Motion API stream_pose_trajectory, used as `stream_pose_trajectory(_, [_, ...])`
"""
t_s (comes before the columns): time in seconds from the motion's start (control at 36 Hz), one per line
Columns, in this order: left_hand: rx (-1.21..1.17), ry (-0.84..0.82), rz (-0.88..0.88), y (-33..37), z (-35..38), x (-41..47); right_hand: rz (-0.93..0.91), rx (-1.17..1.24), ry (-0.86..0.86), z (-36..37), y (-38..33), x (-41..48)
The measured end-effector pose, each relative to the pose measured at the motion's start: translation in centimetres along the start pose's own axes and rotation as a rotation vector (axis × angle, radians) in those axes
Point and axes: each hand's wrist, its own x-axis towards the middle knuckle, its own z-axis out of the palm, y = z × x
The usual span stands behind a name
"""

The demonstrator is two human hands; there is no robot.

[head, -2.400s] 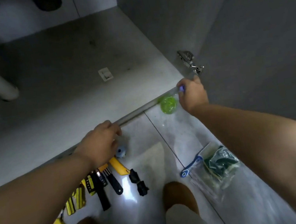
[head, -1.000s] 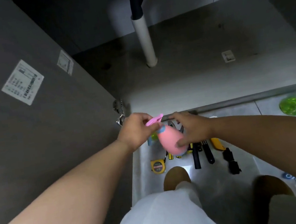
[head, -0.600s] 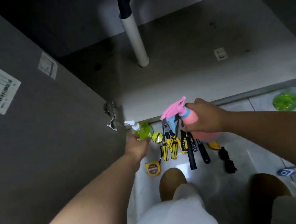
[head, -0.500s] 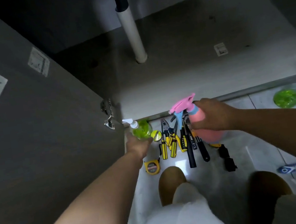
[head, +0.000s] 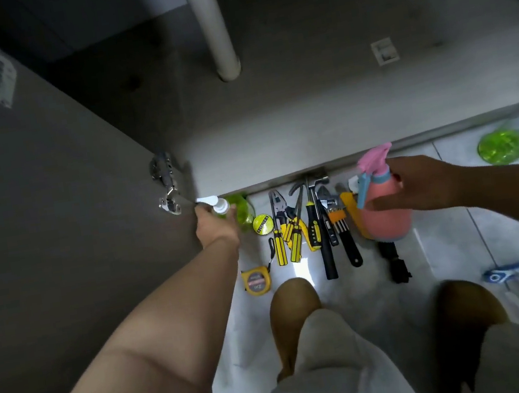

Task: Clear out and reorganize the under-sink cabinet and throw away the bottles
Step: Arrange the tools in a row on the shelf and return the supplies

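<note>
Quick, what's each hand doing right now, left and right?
Left hand: closed around the green pump bottle.
Right hand: closed around the pink spray bottle.

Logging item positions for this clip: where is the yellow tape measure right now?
Head view: the tape measure lies on the floor tiles, left of centre, just below the yellow screwdrivers and beside the left forearm.
</note>
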Motion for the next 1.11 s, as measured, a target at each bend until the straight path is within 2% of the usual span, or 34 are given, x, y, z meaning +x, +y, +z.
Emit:
stream_pose_trajectory(0.22, [0.154, 0.085, 0.199, 0.3, -1.7, -3.4, 0.093, -0.082, -0.115, -4.4, -0.7, -2.8])
stream_pose_trajectory(0.31, [0.278, 0.093, 0.348, 1.3, -2.3, -5.7, 0.124, -0.084, -0.08, -5.9, -0.8, -4.9])
stream_pose_trajectory(0.39, [0.353, 0.063, 0.557, 3.2, -2.3, -7.9, 0.165, 0.014, -0.02, -6.5, 0.1, -7.6])
stream_pose_trajectory(0.44, [0.338, -0.018, 0.68, 4.8, -1.7, -9.1, 0.221, 0.065, 0.043, -6.2, 1.5, -9.5])
stream_pose_trajectory(0.56, [0.268, -0.308, 0.799, 8.2, 0.5, -11.4, 0.373, 0.15, 0.23, -4.2, 5.9, -12.1])
stream_pose_trajectory(0.67, [0.153, -0.6, 0.853, 11.8, 3.6, -13.7, 0.573, 0.259, 0.418, -2.0, 9.3, -13.1])
stream_pose_trajectory(0.75, [0.154, -0.756, 0.852, 14.0, 6.1, -15.1, 0.645, 0.331, 0.559, -1.1, 10.8, -12.1])
stream_pose_trajectory(0.89, [0.29, -0.919, 0.896, 16.2, 9.7, -16.5, 0.626, 0.408, 0.711, -2.0, 11.1, -8.6])
stream_pose_trajectory(1.11, [0.46, -1.076, 0.947, 17.6, 13.3, -18.7, 0.719, 0.252, 0.699, -3.7, 12.7, -4.9])
